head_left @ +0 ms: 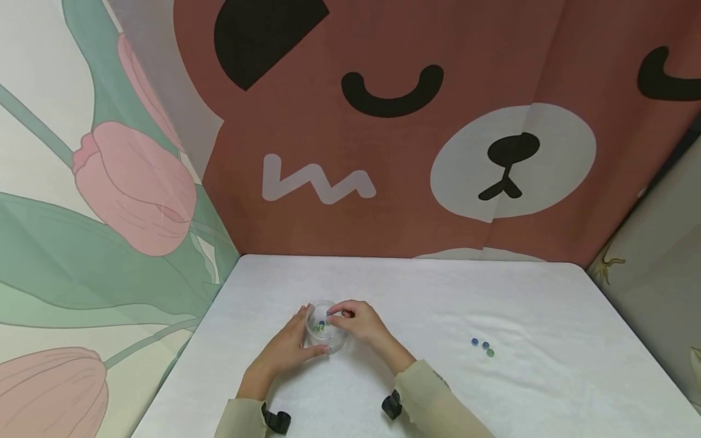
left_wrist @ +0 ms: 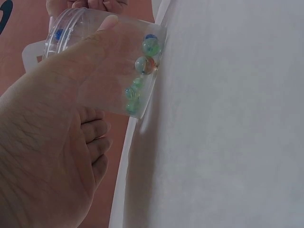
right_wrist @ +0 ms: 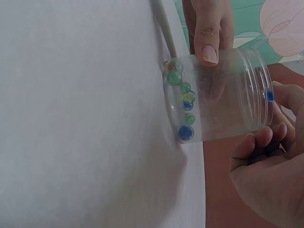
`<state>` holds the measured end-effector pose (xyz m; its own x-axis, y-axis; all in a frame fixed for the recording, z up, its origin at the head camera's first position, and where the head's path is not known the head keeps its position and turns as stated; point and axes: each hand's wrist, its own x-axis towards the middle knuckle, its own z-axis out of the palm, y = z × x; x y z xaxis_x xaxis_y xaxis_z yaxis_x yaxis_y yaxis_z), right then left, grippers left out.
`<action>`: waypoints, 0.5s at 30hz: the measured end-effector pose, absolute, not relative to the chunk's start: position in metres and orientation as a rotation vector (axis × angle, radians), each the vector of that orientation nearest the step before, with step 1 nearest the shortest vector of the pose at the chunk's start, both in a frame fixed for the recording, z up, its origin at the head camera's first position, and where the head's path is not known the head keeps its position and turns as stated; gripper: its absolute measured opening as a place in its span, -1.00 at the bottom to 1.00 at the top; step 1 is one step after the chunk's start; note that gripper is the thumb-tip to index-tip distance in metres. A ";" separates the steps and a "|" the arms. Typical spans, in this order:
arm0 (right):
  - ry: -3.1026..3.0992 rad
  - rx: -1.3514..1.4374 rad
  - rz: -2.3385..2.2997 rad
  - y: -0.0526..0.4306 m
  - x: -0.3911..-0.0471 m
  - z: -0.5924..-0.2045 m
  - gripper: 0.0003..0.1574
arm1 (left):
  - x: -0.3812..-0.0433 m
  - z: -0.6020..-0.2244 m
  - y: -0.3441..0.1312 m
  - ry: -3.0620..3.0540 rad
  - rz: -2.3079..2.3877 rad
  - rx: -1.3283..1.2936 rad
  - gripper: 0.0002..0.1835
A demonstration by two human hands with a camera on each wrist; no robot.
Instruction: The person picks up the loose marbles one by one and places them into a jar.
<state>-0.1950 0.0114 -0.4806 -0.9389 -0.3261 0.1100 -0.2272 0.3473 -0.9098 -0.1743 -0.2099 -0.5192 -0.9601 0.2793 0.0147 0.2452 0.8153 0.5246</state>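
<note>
A clear plastic jar (head_left: 335, 344) with a ridged neck stands upright on the white-covered table. My left hand (head_left: 283, 348) grips its side, thumb (right_wrist: 209, 53) on the near wall and fingers round the far side. At the jar's mouth, my right hand (head_left: 362, 322) pinches a blue marble (right_wrist: 270, 96) between thumb and index finger; the other fingers curl beside the rim. Several glass marbles lie on the jar's bottom, among them a blue marble (right_wrist: 186, 132), a green marble (right_wrist: 189, 118) and a marble with orange in it (left_wrist: 145, 65).
To the right on the white tablecloth (head_left: 547, 377) lie two blue marbles (head_left: 474, 342) and a green marble (head_left: 490, 353), close together. A brown curtain with a bear face (head_left: 405, 225) hangs behind the table, and a tulip-print curtain (head_left: 137, 188) hangs on the left.
</note>
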 end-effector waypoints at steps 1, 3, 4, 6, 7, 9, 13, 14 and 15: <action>2.500 -0.513 -1.667 0.011 -0.195 -0.481 -0.74 | -0.174 -0.519 -0.210 2.934 0.831 0.422 0.23; 2.496 -0.510 -1.665 0.012 -0.195 -0.481 -0.74 | -0.174 -0.519 -0.209 2.936 0.832 0.418 0.23; 2.493 -0.507 -1.666 0.012 -0.195 -0.481 -0.74 | -0.174 -0.519 -0.209 2.938 0.827 0.415 0.23; 2.487 -0.501 -1.669 0.012 -0.195 -0.480 -0.73 | -0.174 -0.519 -0.209 2.939 0.826 0.408 0.23; 2.484 -0.500 -1.670 0.012 -0.195 -0.480 -0.73 | -0.174 -0.519 -0.209 2.940 0.828 0.404 0.23; 2.481 -0.494 -1.666 0.012 -0.194 -0.480 -0.73 | -0.174 -0.520 -0.209 2.942 0.821 0.398 0.24; 2.476 -0.494 -1.661 0.012 -0.194 -0.479 -0.71 | -0.175 -0.521 -0.208 2.948 0.804 0.384 0.25; 2.476 -0.489 -1.657 0.012 -0.194 -0.479 -0.71 | -0.175 -0.521 -0.208 2.947 0.797 0.380 0.25; 2.476 -0.490 -1.656 0.013 -0.194 -0.479 -0.70 | -0.175 -0.521 -0.208 2.946 0.790 0.373 0.25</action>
